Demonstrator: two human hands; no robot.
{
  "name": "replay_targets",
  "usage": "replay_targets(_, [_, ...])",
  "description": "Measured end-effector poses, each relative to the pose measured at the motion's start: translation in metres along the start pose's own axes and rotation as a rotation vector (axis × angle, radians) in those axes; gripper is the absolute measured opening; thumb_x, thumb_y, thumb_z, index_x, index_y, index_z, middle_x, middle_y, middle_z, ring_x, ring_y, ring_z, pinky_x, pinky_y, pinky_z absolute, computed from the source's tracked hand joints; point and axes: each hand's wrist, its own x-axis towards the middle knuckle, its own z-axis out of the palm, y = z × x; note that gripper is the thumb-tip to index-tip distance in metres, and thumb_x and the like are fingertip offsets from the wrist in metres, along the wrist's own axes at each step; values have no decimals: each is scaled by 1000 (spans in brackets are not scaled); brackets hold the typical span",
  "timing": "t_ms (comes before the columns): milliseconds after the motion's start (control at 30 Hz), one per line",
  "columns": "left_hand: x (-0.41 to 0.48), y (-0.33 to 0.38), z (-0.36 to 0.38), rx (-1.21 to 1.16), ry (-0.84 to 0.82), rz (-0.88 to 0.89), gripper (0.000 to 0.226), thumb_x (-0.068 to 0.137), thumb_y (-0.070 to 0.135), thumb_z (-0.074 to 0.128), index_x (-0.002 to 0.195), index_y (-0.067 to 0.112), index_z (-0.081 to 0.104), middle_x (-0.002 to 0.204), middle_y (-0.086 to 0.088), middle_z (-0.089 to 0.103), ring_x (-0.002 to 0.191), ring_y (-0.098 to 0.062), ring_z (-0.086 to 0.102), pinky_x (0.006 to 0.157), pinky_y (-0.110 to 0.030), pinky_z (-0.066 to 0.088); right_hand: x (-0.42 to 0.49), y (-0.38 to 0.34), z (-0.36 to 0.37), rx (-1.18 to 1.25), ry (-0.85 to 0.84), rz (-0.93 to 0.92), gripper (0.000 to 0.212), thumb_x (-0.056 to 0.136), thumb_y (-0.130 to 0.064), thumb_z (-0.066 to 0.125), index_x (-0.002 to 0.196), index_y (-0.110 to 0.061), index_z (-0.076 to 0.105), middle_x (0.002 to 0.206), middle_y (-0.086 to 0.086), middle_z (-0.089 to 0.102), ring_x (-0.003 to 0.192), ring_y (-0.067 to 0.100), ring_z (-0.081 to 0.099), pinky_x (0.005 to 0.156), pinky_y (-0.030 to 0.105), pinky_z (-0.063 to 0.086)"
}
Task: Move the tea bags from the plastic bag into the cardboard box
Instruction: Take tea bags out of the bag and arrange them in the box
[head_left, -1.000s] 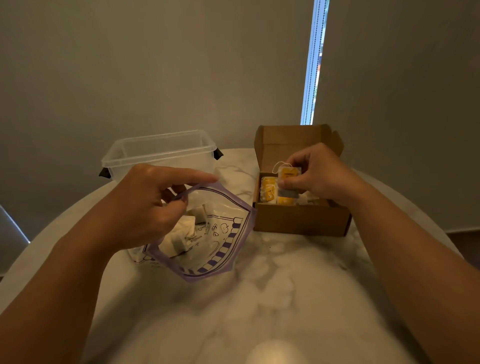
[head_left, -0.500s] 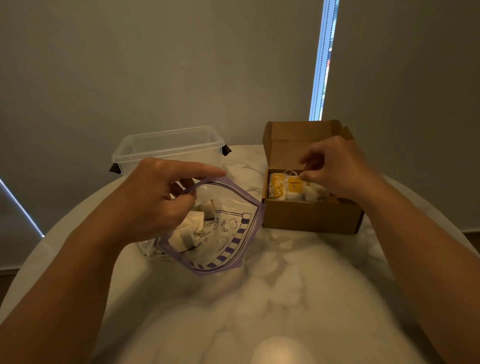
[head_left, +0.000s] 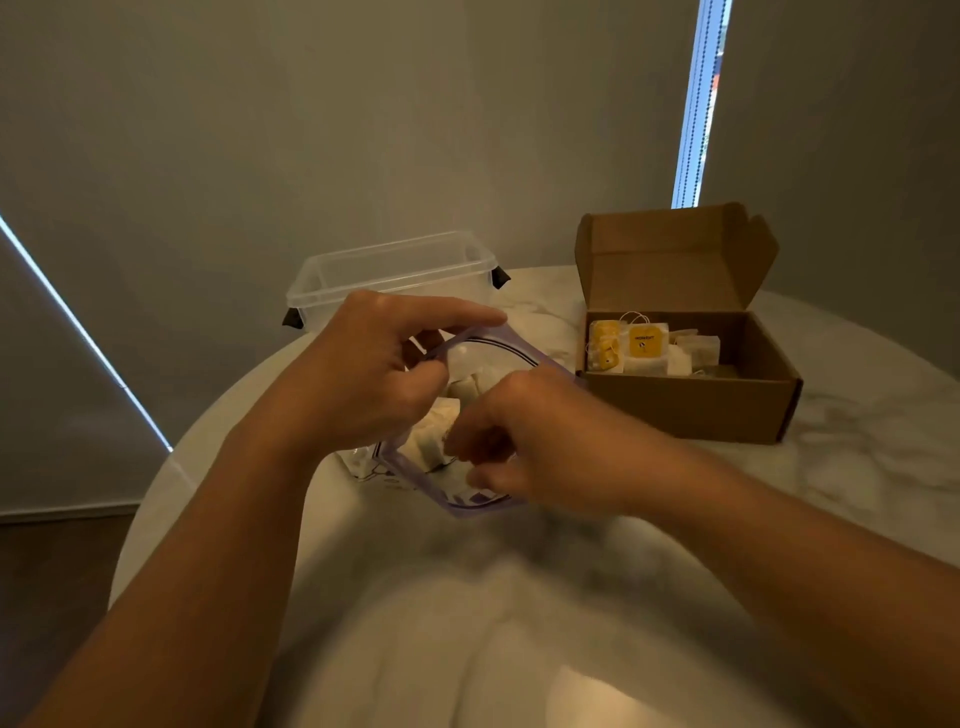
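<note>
My left hand (head_left: 374, 374) pinches the purple-edged rim of the clear plastic bag (head_left: 410, 478) and holds its mouth open above the table. My right hand (head_left: 524, 441) reaches into the bag's mouth, fingers curled among the pale tea bags (head_left: 428, 441) inside; whether it grips one is blurred. The brown cardboard box (head_left: 691, 405) stands open to the right, lid upright, with several tea bags with yellow tags (head_left: 641, 345) lying inside.
A clear plastic tub (head_left: 395, 273) with dark clips stands behind the bag. Everything rests on a round white marble table (head_left: 857, 467), whose edge curves at left. A grey wall and a bright window slit lie behind.
My right hand let go of a yellow-tagged tea bag in the box and moved left into the bag's mouth. My left hand kept holding the bag open.
</note>
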Motion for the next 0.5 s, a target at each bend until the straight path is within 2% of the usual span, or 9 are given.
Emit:
replay_targets(67, [0,0,1,8,3,-3,52,77,14,49,125,26,66,111,11,69,87,-7,65,74,-23,56,16,1,18,-113,9,-26,34,86,-16,71,120,-19,68,116,3,67,100,16,62,86,31,56])
replay_targets(167, [-1,-1,-1,2,12,11,54,75,20,47,125,26,66,105,12,69,84,-6,65,72,-20,54,40,4,35,-170,25,-57,36,89,-15,68,124,-20,64,121,5,63,102,20,61,87,33,53])
replay_targets(233, [0,-1,-2,-2,16,20,56,73,21,45,124,28,66,103,13,69,85,-7,65,71,-19,54,53,6,44,-220,31,-65,30,92,-15,62,122,-15,64,115,7,64,97,22,63,83,32,53])
replay_targets(300, [0,-1,-1,-13,22,21,56,73,12,47,123,28,67,97,20,67,85,-5,64,68,-18,54,59,6,49,-249,19,-42,23,94,-16,58,115,-10,64,105,10,67,93,26,65,77,34,53])
replay_targets(367, [0,-1,-1,-15,22,27,58,72,7,47,122,26,68,94,25,65,83,-3,64,66,-15,51,62,5,53,-279,-27,-25,22,95,-13,54,114,-8,63,106,12,66,94,29,64,75,36,52])
replay_targets(500, [1,-1,-1,-10,17,36,58,71,6,48,122,26,68,92,27,63,83,-1,63,65,-12,48,64,2,54,-352,-52,-87,30,98,-13,49,125,-2,54,122,17,60,108,31,58,92,36,45])
